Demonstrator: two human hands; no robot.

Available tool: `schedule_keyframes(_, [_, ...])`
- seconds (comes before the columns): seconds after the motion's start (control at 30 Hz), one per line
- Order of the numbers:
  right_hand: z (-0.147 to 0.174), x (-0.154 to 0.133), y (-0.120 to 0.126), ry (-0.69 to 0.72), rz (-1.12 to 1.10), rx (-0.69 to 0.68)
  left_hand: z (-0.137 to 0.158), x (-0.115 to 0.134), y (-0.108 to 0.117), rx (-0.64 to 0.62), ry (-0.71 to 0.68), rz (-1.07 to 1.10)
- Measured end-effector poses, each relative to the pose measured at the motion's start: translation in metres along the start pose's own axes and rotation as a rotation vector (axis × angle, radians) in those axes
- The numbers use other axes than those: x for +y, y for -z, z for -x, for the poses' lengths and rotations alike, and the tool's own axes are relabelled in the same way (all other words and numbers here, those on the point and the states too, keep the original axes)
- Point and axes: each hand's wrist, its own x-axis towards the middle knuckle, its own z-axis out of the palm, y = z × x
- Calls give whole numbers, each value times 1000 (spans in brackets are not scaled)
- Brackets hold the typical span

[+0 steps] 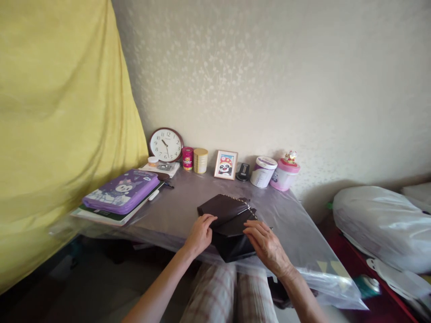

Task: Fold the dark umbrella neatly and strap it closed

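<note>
If the left hand [199, 234] and right hand [268, 246] loosen their pinch on the chain-strap handbag [230, 225], it could slide off the table [168, 202].

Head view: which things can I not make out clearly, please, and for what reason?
In the head view:
Inside of the bag: hidden by its black outside.
Palms of the left hand and right hand: hidden by the backs of the hands.
White sack: right end cut off by the picture edge.
Red can: lettering too small to read.
</note>
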Motion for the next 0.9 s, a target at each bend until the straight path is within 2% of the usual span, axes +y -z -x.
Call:
schedule_keyframes(0.17, [-27,-1,-1,45,6,36,4,20,15,-83,-79,131])
schedule_keyframes(0.37, [-46,3,-1,27,41,13,-1,18,3,37,-18,116])
schedule_keyframes(0.53, [-40,36,3,-145,94,26,-1,10,-2,102,1,98])
schedule_keyframes(0.67, [-32,64,-3,-314,10,56,-2,11,1,108,14,107])
schedule_keyframes(0.9, [-48,78,-25,-531,-149,125,-7,12,3,128,63,66])
